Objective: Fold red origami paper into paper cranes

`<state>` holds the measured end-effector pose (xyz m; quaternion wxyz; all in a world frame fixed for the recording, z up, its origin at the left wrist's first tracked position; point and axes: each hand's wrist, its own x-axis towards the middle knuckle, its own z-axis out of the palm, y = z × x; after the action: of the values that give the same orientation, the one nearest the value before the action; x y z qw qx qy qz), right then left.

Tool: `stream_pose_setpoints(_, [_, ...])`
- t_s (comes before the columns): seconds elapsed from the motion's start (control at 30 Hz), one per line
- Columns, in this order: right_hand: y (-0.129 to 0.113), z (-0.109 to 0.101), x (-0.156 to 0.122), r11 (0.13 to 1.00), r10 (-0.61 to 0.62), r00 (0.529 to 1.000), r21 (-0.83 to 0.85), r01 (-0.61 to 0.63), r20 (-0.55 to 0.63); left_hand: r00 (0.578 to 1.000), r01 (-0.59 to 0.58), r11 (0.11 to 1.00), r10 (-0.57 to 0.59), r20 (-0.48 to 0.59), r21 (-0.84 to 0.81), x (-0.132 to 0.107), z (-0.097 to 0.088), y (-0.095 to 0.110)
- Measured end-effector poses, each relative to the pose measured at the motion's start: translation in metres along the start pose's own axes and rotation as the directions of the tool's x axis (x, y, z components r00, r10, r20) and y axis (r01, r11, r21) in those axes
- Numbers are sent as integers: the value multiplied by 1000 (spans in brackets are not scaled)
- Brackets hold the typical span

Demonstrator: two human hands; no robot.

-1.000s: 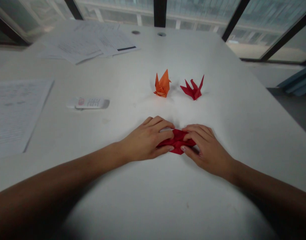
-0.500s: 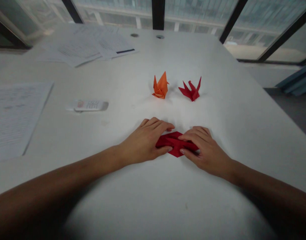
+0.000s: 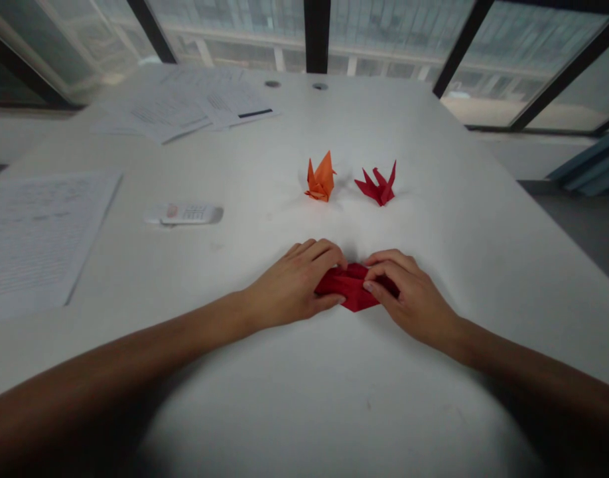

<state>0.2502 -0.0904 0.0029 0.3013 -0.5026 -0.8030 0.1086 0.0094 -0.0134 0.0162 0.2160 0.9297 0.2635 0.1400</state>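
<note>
A folded piece of red origami paper (image 3: 354,293) lies on the white table between my hands. My left hand (image 3: 304,282) grips its left end, thumb on the near side and fingers over the far side. On the right, my right hand (image 3: 408,292) pinches the paper near its middle with thumb and index finger. Part of the paper is hidden under both hands. Beyond them stand an orange paper crane (image 3: 321,178) and a red paper crane (image 3: 378,184), neither being touched.
A small white packet (image 3: 190,214) lies to the left on the white table (image 3: 324,411). Printed sheets (image 3: 50,232) rest at the far left, and more papers (image 3: 175,106) are spread at the back. Windows with dark frames (image 3: 317,33) border the far edge.
My right thumb and index finger have come together in a pinch on the red paper. The left fingers have curled in over its far edge. The view has shifted slightly.
</note>
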Motion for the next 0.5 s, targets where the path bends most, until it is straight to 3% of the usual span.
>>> stream_pose_setpoints(0.13, [-3,-3,-1,982,-161,985,-114,153,-66,998,-32,999,32,-59,-4,-1,3,0])
stream_pose_setpoints(0.27, [1,-2,-4,942,-318,935,-167,292,-158,984,-54,997,63,-169,60,-3,6,-2])
stream_pose_setpoints(0.4, [7,-1,-8,895,-444,848,-182,407,-288,926,-221,947,279,-256,234,-5,6,-7])
stream_pose_setpoints(0.5, [7,-3,-8,824,-552,807,-286,490,-209,860,-323,832,457,-227,452,-5,1,-9])
